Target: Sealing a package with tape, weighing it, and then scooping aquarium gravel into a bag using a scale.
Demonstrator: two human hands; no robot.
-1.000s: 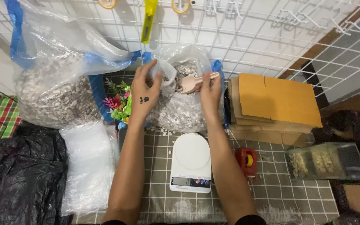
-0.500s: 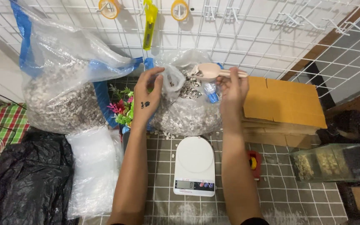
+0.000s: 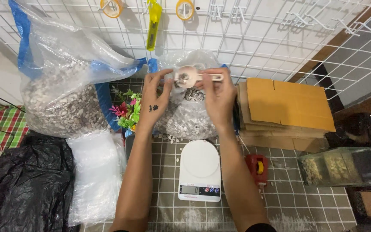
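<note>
Scoop point(image 3: 187, 77), small, pinkish, carries few pebbles, held by right hand point(image 3: 218, 95) fingers above clear pebble bag point(image 3: 187, 116). Left hand point(image 3: 154, 99) fingers pinch bag rim. Tilt likely spills pebbles onto tabletop point(image 3: 280, 202), beside scale point(image 3: 199, 170).

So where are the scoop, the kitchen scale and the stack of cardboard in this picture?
scoop point(image 3: 185, 77), head view, on its round bowl, held up by the right hand point(image 3: 219, 96).
kitchen scale point(image 3: 200, 159), head view, on its white weighing platform.
stack of cardboard point(image 3: 286, 103), head view, on the top sheet.
</note>
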